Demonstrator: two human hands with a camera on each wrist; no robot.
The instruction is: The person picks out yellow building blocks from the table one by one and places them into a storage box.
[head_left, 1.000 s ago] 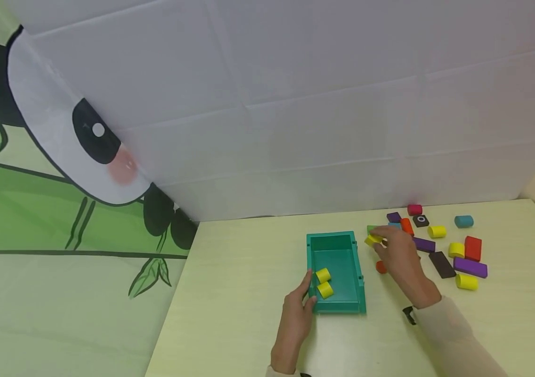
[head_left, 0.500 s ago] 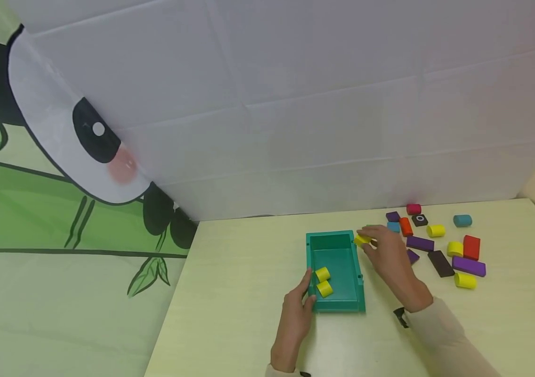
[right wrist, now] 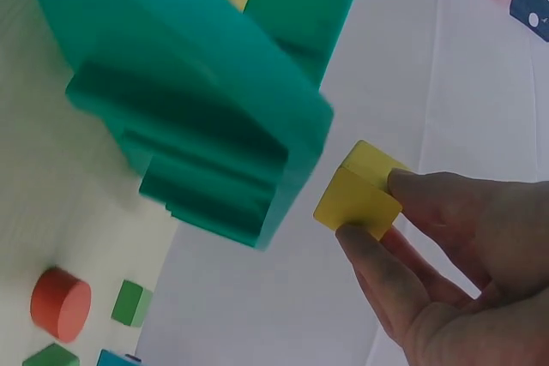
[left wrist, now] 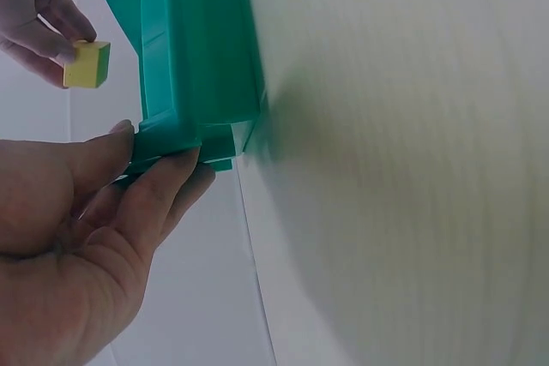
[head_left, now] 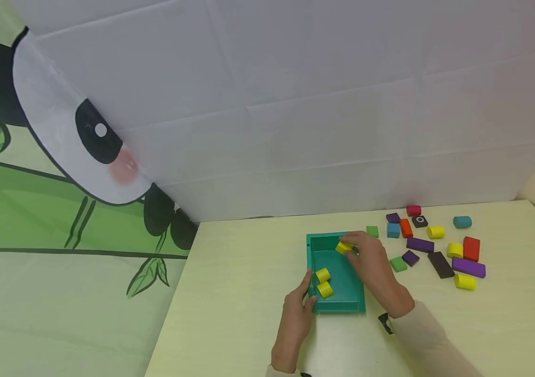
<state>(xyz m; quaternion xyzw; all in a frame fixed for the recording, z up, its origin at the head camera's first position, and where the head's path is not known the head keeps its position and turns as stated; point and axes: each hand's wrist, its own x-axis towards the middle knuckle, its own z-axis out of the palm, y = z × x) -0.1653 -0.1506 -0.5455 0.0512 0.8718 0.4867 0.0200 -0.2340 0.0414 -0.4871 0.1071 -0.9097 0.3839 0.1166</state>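
A teal-green plastic bin point(head_left: 335, 308) stands on the table with two yellow cylinders point(head_left: 324, 283) lying inside it by its left wall. My left hand point(head_left: 293, 317) grips that wall, thumb on one side and fingers on the other, as the left wrist view point(left wrist: 94, 220) of the hand shows. Over the bin's far right part, my right hand point(head_left: 372, 262) pinches a yellow block point(right wrist: 360, 195) between thumb and fingertips. The block is raised above the bin and touches nothing but the hand. The right forearm hides part of the table.
Loose blocks lie right of the bin: a green square block point(head_left: 398, 264), a blue block point(head_left: 393, 230), purple bars point(head_left: 468, 267), a black bar point(head_left: 441, 265), a red block point(head_left: 471, 248), yellow cylinders point(head_left: 465, 281). A white cloth point(head_left: 296, 131) hangs behind the table.
My right hand has carried the yellow block leftward from the loose blocks to above the bin. Green blocks it covered are now in sight. The left hand and bin have stayed put.
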